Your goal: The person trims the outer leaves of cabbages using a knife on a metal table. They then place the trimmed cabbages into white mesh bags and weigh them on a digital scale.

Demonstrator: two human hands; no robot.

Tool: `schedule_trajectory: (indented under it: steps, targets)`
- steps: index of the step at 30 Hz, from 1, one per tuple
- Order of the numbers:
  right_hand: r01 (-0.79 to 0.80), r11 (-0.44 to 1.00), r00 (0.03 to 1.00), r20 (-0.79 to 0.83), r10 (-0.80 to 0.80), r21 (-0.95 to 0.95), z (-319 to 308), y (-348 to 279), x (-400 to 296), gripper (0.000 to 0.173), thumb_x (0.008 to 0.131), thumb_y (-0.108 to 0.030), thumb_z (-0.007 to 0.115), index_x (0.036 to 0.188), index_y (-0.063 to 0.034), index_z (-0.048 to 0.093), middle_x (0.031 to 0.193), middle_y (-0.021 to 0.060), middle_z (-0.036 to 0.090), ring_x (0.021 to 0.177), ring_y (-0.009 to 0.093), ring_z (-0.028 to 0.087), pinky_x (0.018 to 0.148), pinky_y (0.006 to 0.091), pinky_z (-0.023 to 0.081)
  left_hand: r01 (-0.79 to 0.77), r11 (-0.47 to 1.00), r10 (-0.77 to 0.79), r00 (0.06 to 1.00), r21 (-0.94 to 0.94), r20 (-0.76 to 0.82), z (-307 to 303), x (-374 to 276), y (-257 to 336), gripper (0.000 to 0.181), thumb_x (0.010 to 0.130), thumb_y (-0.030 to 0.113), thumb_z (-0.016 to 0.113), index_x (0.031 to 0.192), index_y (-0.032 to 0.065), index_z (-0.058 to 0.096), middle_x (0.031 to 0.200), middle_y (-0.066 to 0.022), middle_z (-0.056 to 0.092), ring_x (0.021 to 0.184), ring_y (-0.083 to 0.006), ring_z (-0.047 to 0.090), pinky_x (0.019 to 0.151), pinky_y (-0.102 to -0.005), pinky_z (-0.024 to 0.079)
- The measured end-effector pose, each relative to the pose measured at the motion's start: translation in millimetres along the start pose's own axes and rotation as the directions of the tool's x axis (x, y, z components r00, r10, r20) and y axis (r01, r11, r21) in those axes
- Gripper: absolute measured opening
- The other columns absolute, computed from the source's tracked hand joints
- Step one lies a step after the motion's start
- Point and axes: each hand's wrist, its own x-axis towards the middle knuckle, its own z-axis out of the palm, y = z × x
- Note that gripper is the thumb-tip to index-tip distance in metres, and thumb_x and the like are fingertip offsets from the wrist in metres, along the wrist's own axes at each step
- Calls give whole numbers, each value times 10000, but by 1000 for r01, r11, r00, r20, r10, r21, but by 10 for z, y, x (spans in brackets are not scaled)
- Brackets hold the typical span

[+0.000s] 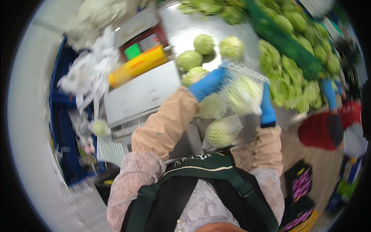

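Observation:
My left hand (213, 82), in a blue glove, grips the upper left edge of a white foam net sleeve around a pale green cabbage (243, 94). My right hand (267, 105), gloved in blue too, holds the right side of the same sleeve. Motion blurs the fingers. Below lie two more netted cabbages, one (212, 105) beside my left wrist and another (221, 132) in a clear bag near the table's front edge. Several bare cabbages (203, 44) rest on the steel table (182, 27) beyond my left hand.
To the left stand a weighing scale (142, 92), a yellow roll (137, 66) and white plastic bags (89, 72). Loose outer leaves (282, 78) lie at the right, beside a green net (289, 46) and many cabbages (307, 37). A person in red (316, 130) works at the far right.

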Motion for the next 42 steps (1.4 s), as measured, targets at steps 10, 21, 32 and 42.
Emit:
schedule_trajectory:
  steps: [10, 21, 32, 42]
  targets:
    - [171, 957, 948, 305, -95, -234, 997, 653, 118, 588, 992, -458, 383, 1454, -101, 316, 1456, 124, 392, 1294, 281, 428, 1064, 446, 383, -326, 711, 321, 939, -623, -125, -753, -901, 420, 352, 866, 157, 668, 1172, 14, 566, 1014, -69, 635, 901, -117, 595, 804, -255, 497]
    - [-73, 996, 877, 473, 85, -43, 4173, 1055, 2437, 713, 863, -639, 517, 1373, -143, 465, 1361, 102, 516, 1202, 294, 529, 990, 445, 472, -263, 723, 685, 147, 639, -714, -4148, -2439, 196, 297, 856, 85, 582, 1147, 45, 628, 1066, -136, 656, 968, -275, 617, 846, -360, 497]
    - [439, 401, 898, 399, -184, -804, 5022, 1598, 4146, 472, 737, -396, 808, 1064, -90, 659, 863, -1, 644, 637, 103, 580, 526, 252, 445, 159, 684, 492, 620, 712, -611, -5543, -1677, 175, 629, 755, 361, 731, 1234, -1, 540, 1156, -205, 629, 1062, -332, 605, 934, -376, 473]
    - [610, -646, 55, 838, -543, -459, 5231, 229, 4016, 937, 682, -598, 761, 1313, 17, 443, 1310, 281, 457, 1259, 401, 391, 1043, 454, 331, 334, 621, 564, 438, 709, -700, -6218, -1658, 385, 207, 801, 172, 575, 937, 37, 653, 989, -188, 678, 902, -350, 646, 828, -398, 512]
